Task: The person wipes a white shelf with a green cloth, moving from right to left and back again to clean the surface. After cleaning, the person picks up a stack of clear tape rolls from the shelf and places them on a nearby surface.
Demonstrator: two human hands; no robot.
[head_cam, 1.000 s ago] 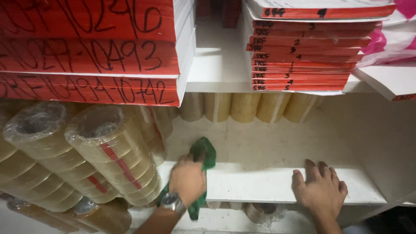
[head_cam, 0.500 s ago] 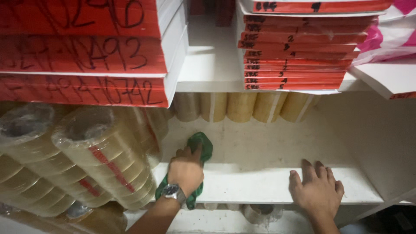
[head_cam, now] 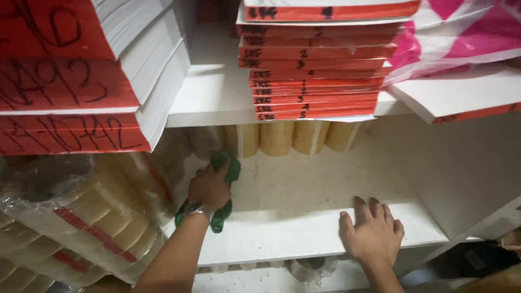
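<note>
Gripping green cloth (head_cam: 225, 169): left hand (head_cam: 209, 187) | right hand (head_cam: 373, 236) flat, released, white shelf (head_cam: 304, 230) | red-spined pads (head_cam: 315, 81) above

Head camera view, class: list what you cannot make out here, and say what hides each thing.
- Green cloth: mostly covered by the left hand.
- Tape rolls at the back: tops hidden by the upper shelf's edge.
- Wrapped tape stacks: cut off by the left and bottom frame edges.
- Lower shelf: the shelf board and the right hand hide most of it.
</note>
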